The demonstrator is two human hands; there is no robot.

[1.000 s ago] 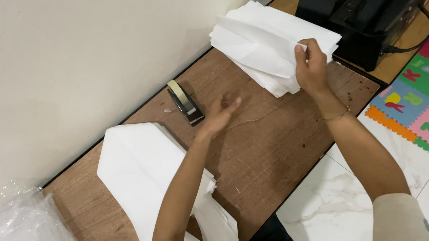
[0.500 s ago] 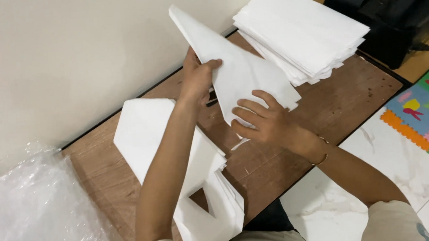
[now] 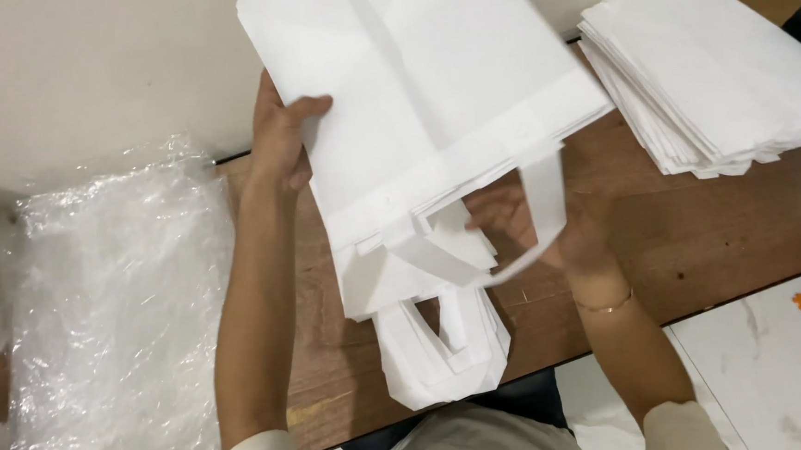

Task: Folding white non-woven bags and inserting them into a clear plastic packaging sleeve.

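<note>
A flat white bag (image 3: 430,93) with loop handles is held up over a brown wooden table (image 3: 697,225), tilted so its broad face meets the head camera and its handled mouth hangs toward the person. The left hand (image 3: 282,135) grips the bag's left edge, thumb lying across the front and the fingers curled out of sight behind, which keeps the sheet taut and raised. The right hand (image 3: 535,221) sits under the mouth end, half hidden by the bag; its fingers appear loosely curled near a dangling handle strap (image 3: 544,198), though whether they pinch it cannot be told. Beneath, finished-looking bags (image 3: 440,343) lie heaped at the table's near edge. A neat stack of flat white bags (image 3: 715,67) rests to the right, and crumpled clear plastic wrap (image 3: 119,316) spreads at the left.
</note>
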